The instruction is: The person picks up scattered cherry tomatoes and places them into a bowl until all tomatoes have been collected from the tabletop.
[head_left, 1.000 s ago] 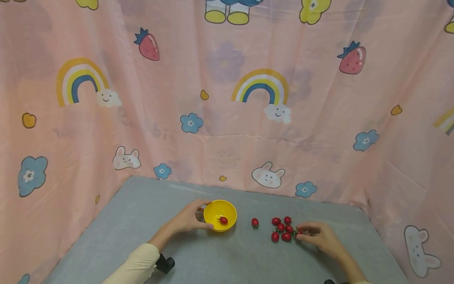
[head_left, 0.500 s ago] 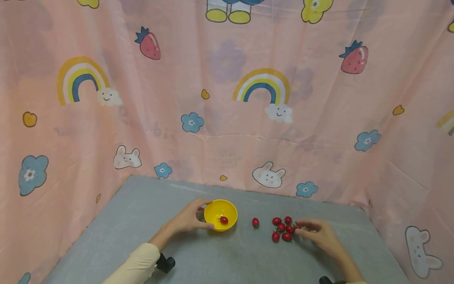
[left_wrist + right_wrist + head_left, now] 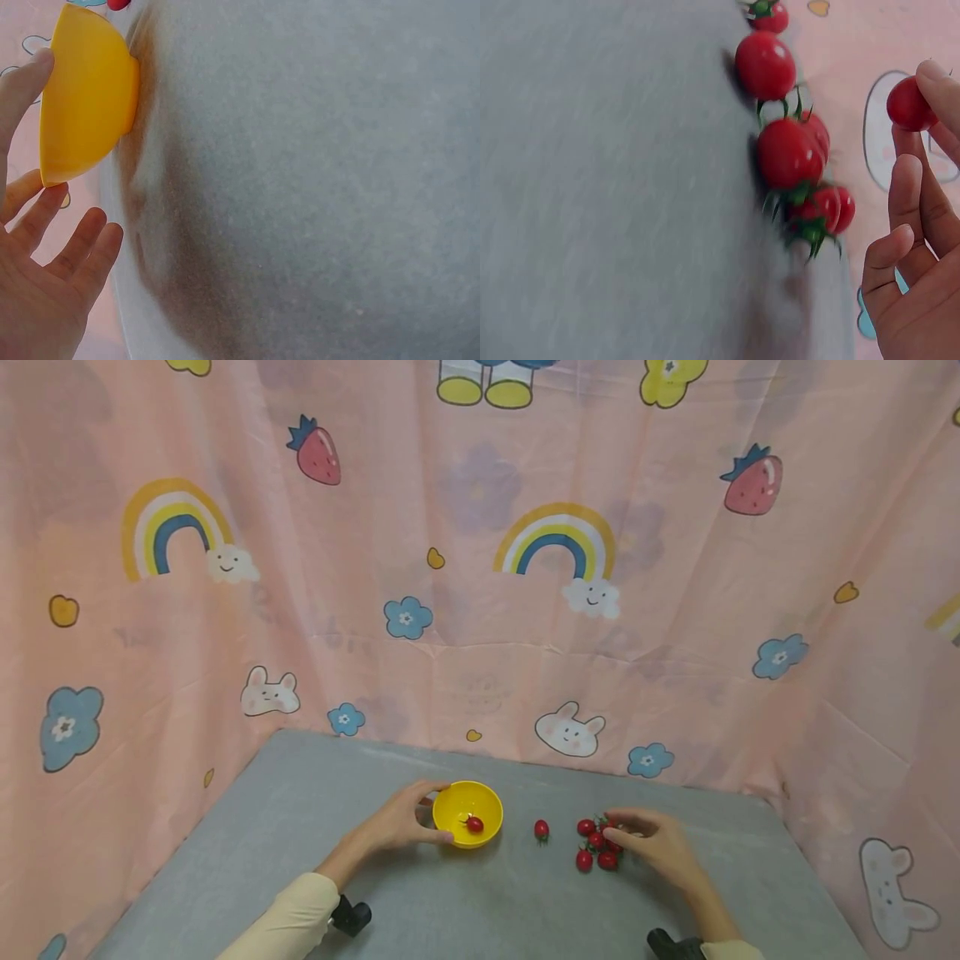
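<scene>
My left hand (image 3: pixel 401 822) grips the rim of a small yellow bowl (image 3: pixel 444 814), thumb on the near side and fingers on the far side. One cherry tomato (image 3: pixel 475 825) lies inside the bowl. In the left wrist view the bowl (image 3: pixel 86 97) shows side-on, with the other fingers spread below its rim. In the right wrist view, thumb and forefinger of my right hand (image 3: pixel 919 307) pinch a cherry tomato (image 3: pixel 910 105), raised off the table. That hand hovers over the right side of a cluster of cherry tomatoes (image 3: pixel 584 860), partly covering it in the head view.
A single cherry tomato (image 3: pixel 542 831) lies between the bowl and the cluster. The grey tabletop (image 3: pixel 450 910) ends at a pink patterned curtain (image 3: pixel 480 652) behind and along both sides. Black wrist camera mounts (image 3: pixel 351 916) stick out by the sleeves.
My right hand has lifted a cherry tomato from the cluster's right edge and carried it left over the others. The left hand and bowl stay in place.
</scene>
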Demonstrator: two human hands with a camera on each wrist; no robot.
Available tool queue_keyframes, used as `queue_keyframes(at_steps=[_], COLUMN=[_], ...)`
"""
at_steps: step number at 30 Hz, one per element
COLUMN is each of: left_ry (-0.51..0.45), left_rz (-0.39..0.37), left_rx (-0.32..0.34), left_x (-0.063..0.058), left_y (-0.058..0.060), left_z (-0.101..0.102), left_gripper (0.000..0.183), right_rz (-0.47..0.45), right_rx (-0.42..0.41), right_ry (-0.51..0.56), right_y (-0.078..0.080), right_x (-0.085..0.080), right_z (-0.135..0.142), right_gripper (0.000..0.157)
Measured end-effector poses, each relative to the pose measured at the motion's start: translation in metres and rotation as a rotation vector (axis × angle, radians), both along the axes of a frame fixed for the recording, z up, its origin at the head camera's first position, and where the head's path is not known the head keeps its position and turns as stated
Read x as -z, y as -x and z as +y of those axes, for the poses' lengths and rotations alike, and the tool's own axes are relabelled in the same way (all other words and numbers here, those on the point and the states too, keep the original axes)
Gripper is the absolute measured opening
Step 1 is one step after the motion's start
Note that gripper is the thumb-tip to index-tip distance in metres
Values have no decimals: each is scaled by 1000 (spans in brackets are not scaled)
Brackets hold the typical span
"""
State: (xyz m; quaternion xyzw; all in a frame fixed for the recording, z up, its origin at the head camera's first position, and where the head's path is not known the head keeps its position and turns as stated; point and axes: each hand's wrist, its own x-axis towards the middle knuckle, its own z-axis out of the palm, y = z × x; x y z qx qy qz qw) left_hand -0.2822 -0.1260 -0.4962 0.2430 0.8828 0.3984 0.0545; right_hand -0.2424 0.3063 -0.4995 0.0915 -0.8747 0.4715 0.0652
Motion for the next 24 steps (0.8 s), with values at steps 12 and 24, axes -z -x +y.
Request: queue_keyframes(at_steps=[12,24], left_ry=[-5,9], left_rz=[-11,-5], left_rx=[2,5], left_x=[-1,-2], left_y=[0,1], left_z=[1,1], left_gripper=[79,79], right_rz=[13,58], right_rx=[-63,-132], right_ry=[120,150], right_y=[10,22], right_x=[-5,-2], right_z=[-32,-59], right_gripper=[32,31])
